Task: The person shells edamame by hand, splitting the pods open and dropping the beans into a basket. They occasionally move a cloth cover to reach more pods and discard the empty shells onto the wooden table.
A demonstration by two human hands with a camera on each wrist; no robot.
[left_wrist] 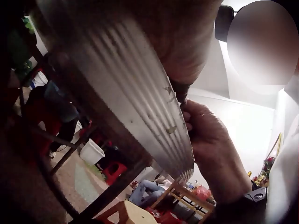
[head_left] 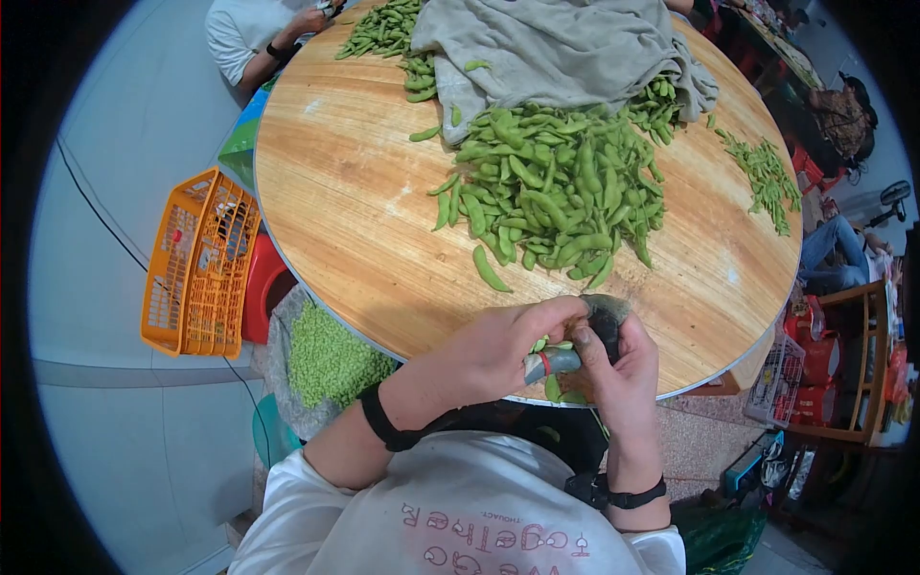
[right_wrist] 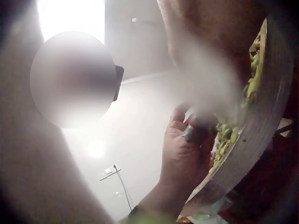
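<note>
Both hands meet at the table's near edge in the head view. Between the fingers of the left hand (head_left: 484, 355) show bits of a green soybean pod (head_left: 541, 343), partly hidden. A grey cover with a red band (head_left: 550, 364) sits on its thumb. The right hand (head_left: 623, 369) curls its thumb and fingers against the same pod, beside a dark finger cover (head_left: 606, 321). Just beyond the hands lies a large heap of soybean pods (head_left: 556, 187). In the right wrist view the left hand (right_wrist: 177, 154) shows its covered thumb; the left wrist view shows the right hand (left_wrist: 212, 140) behind the table rim.
The round wooden table (head_left: 335, 192) carries a grey cloth (head_left: 546, 48) over more pods and a small pile (head_left: 764, 182) at right. A sack of shelled beans (head_left: 331, 359) stands below left, near an orange crate (head_left: 196, 268) and a red stool (head_left: 264, 287). Another person (head_left: 254, 43) sits across.
</note>
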